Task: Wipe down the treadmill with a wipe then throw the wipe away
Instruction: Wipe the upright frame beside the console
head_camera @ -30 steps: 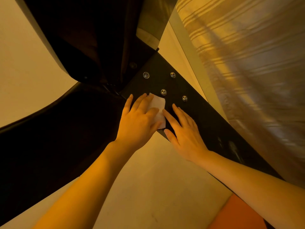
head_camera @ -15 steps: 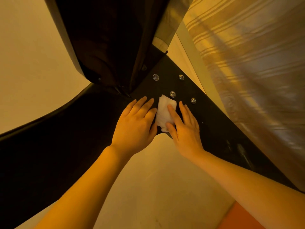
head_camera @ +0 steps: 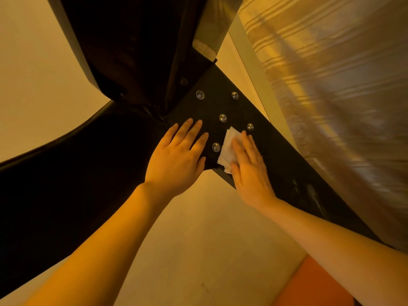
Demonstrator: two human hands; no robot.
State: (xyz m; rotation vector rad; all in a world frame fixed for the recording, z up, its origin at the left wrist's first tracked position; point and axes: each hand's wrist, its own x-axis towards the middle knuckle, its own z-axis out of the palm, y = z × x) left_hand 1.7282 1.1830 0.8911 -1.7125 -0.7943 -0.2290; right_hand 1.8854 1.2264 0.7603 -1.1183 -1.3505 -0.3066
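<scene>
wipe (head_camera: 227,149) passed from under left hand (head_camera: 178,160) to under right hand (head_camera: 249,166) | both flat, fingers straight, right pressing wipe on treadmill (head_camera: 280,155) bracket right of near bolt (head_camera: 216,147) | wiping judged mid-course, bin step pending

A black treadmill frame plate (head_camera: 278,155) carried everything, with five round bolt heads (head_camera: 223,118) set in it. A folded white wipe (head_camera: 227,149) lay flat on the plate's near edge, just right of the nearest bolt, under a right hand (head_camera: 249,168). A left hand (head_camera: 178,160) rested flat to its left.
</scene>
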